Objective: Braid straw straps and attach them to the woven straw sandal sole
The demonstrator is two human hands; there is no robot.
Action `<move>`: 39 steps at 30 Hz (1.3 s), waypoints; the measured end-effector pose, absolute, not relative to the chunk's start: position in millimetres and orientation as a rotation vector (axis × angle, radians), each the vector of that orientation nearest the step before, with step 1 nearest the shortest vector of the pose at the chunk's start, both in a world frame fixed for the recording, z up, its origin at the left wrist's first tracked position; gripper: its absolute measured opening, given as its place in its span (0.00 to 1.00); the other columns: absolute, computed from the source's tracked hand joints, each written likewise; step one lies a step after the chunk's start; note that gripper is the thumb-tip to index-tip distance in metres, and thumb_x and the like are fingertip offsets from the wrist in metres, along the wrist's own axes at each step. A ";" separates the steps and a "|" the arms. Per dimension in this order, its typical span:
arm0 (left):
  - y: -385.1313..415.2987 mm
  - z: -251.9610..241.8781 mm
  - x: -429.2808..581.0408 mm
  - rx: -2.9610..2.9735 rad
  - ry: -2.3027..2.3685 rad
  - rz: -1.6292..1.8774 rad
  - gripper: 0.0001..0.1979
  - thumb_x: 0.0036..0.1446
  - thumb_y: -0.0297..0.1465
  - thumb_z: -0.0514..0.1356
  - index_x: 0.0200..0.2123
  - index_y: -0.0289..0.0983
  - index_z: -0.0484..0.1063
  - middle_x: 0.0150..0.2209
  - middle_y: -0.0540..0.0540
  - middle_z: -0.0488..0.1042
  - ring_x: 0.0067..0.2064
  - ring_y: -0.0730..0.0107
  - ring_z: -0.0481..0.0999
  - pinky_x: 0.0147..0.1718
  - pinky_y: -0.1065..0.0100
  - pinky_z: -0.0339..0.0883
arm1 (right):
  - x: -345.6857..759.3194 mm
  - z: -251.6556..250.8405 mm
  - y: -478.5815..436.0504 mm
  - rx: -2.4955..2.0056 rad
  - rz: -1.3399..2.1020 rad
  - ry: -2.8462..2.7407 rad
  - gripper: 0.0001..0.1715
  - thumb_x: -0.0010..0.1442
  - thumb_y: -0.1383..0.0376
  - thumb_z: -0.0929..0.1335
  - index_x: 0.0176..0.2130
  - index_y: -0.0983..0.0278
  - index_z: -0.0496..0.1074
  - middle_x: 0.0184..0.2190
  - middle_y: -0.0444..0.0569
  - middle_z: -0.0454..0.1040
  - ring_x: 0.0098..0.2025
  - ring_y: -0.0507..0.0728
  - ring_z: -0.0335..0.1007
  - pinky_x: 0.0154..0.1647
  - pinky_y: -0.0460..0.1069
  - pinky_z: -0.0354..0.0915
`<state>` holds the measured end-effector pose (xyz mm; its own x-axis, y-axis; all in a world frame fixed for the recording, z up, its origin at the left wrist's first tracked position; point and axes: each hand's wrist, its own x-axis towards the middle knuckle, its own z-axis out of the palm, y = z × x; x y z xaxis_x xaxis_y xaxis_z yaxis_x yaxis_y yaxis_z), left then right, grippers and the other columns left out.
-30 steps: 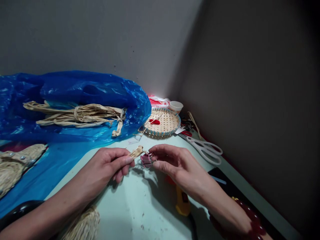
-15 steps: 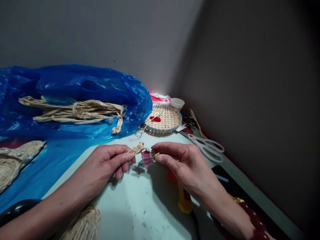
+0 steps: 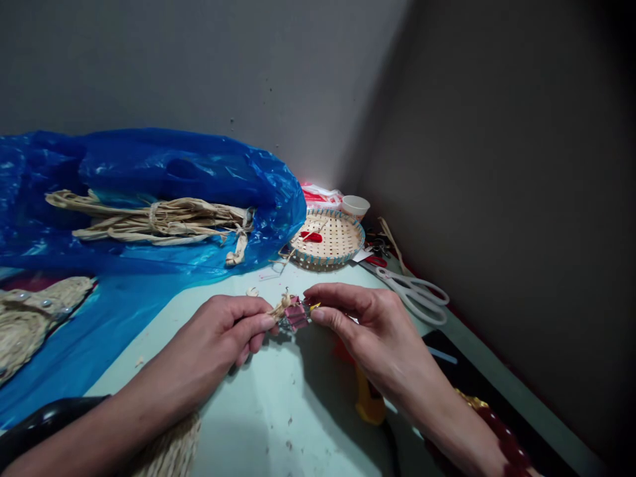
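Note:
My left hand [image 3: 238,329] pinches a small piece of dried plant fibre [image 3: 278,307] between thumb and fingers. My right hand [image 3: 355,318] holds a pink binder clip [image 3: 297,315] by its wire handles, with a bit of yellow showing at the fingertips. The clip's mouth faces left and meets the fibre. Whether its jaws grip the fibre I cannot tell. Both hands are held over the pale green table [image 3: 248,411]. A woven fibre piece [image 3: 173,447] lies partly hidden under my left forearm.
A bundle of dried strips [image 3: 163,222] lies on a blue plastic bag [image 3: 179,146]. Farther back are a round woven basket [image 3: 338,238] and a paper cup [image 3: 356,205]. White-handled scissors [image 3: 417,291] lie at right. A yellow tool [image 3: 368,401] with a dark cord is beneath my right wrist.
My left hand has moved slightly right and down, bringing the fibre against the binder clip, where a small gap showed before. My right hand has barely moved.

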<state>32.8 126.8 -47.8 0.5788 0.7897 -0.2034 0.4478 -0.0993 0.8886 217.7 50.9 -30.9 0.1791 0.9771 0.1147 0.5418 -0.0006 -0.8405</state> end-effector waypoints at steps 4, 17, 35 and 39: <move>124.6 -47.3 31.5 1.763 1.019 0.379 0.17 0.60 0.40 0.54 0.23 0.38 0.69 0.20 0.54 0.63 0.23 0.74 0.61 0.23 0.70 0.52 | 217.2 -30.9 50.4 -1.636 0.701 -1.491 0.10 0.60 0.68 0.68 0.38 0.59 0.81 0.24 0.43 0.77 0.30 0.54 0.73 0.30 0.46 0.65; 120.7 -43.2 35.2 1.789 1.061 0.326 0.17 0.58 0.41 0.53 0.21 0.39 0.64 0.19 0.55 0.57 0.23 0.73 0.55 0.23 0.68 0.47 | 213.9 -27.2 45.4 -1.656 0.639 -1.571 0.11 0.62 0.67 0.67 0.41 0.60 0.80 0.33 0.44 0.82 0.33 0.55 0.75 0.35 0.47 0.65; 119.0 -48.5 37.3 1.733 0.961 0.237 0.21 0.59 0.44 0.54 0.19 0.39 0.62 0.17 0.56 0.60 0.21 0.75 0.56 0.22 0.69 0.48 | 219.9 -33.0 49.7 -1.620 0.857 -1.521 0.26 0.61 0.67 0.67 0.58 0.62 0.65 0.46 0.52 0.78 0.47 0.63 0.74 0.48 0.58 0.66; 111.5 -44.8 39.2 1.637 0.951 0.210 0.20 0.57 0.47 0.55 0.23 0.38 0.66 0.18 0.55 0.64 0.19 0.75 0.58 0.21 0.70 0.52 | 222.1 -32.6 46.9 -1.570 0.955 -1.460 0.23 0.60 0.67 0.67 0.55 0.62 0.66 0.49 0.54 0.77 0.47 0.61 0.74 0.47 0.56 0.66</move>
